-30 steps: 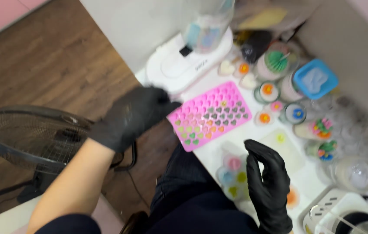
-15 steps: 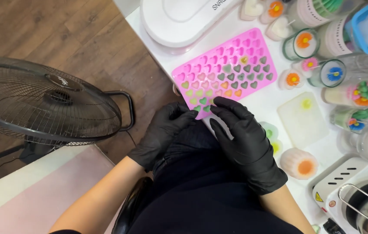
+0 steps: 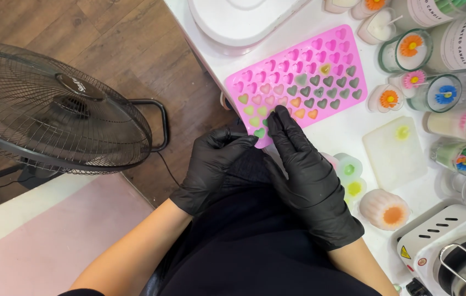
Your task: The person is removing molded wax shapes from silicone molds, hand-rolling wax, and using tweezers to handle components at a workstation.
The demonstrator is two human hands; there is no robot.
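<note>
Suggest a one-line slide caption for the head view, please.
Two black-gloved hands, left hand and right hand, pinch the near corner of a pink heart mould beside flower candles.

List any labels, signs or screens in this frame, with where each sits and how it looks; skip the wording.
Candle jar label: top right corner of the table, pale wrap with dark lettering on a round jar.
Second jar label: top edge, left of the first, pale with dark lettering.
Warning sticker: small yellow triangle on the white heater, bottom right.
Fan hub badge: round black cap with pale lettering.
No screens.

free: bare table (image 3: 348,134) right of mould | blocked: candle jars (image 3: 436,93) beyond, white appliance (image 3: 244,22) above
</note>
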